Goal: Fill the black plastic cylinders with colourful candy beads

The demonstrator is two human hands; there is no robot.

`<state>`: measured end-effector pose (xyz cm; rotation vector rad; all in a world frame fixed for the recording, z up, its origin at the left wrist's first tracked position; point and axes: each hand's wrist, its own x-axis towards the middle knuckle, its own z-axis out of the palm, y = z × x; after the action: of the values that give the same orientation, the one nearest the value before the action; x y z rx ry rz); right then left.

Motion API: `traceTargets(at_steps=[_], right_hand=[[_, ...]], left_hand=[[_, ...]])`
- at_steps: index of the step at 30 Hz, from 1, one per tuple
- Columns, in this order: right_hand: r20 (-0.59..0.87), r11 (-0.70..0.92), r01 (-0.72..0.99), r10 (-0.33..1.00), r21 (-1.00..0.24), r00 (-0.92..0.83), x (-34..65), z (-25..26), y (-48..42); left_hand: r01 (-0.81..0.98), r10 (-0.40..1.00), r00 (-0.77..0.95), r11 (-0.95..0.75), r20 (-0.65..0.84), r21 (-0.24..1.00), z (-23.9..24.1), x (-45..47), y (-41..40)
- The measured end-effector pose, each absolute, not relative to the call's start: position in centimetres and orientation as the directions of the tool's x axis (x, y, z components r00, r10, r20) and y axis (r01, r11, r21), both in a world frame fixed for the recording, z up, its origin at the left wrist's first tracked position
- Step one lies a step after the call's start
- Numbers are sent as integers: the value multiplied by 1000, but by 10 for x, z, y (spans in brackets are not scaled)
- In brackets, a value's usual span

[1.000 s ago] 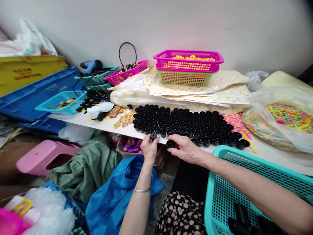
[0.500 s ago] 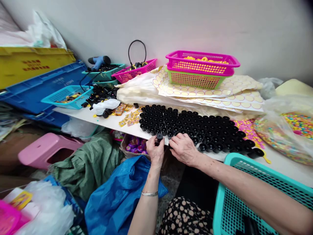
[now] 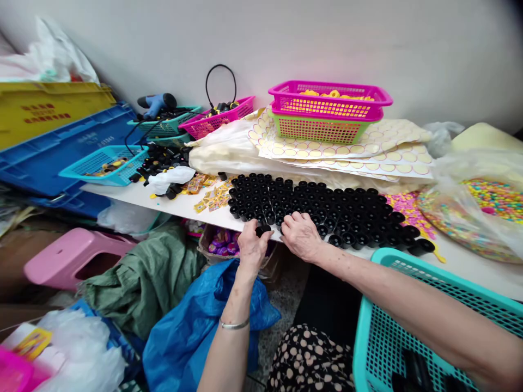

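At the table's front edge my left hand pinches a short black plastic cylinder between thumb and fingers. Close to its right, my right hand is bent over the front of the rows, fingers curled together; what lies under its fingertips is hidden. Beyond both hands, many black cylinders stand upright in tight rows on the white table.
Small yellow printed pieces lie left of the rows, pink beads to the right. A turquoise basket holding black parts sits under my right forearm. Stacked pink and green baskets stand behind. A box of purple items is below the edge.
The black cylinder in my left hand has turned, and that hand has shifted slightly left. My right hand stays beside the rows. The whole view has moved a little.
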<state>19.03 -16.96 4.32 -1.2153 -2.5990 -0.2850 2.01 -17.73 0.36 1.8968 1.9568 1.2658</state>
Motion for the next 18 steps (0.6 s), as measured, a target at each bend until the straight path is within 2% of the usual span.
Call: traceTargets(at_steps=[4,9,15,17,18], right_hand=[[323,612,790,741,36,-589,192,50,-169],[365,529,846,802,-67,-472,220,78,-179],[541,498,757,809,-423,-230,310,99,-233],[500,448,757,846,-477,-185,347,96,-261],[434,401,776,882,-486,-184,366,94,-275]], left_hand=[[860,842,-139,-159,522,485,5,34,-171],[878,823,-71,-217,564,427,8,43,-169],[821,715,-216,-234,664,520,-5,49,-178],[816,720,-225,-229,657,530,-11,57,-183],[821,739,-203,-229,643,523,-14,61,-184]])
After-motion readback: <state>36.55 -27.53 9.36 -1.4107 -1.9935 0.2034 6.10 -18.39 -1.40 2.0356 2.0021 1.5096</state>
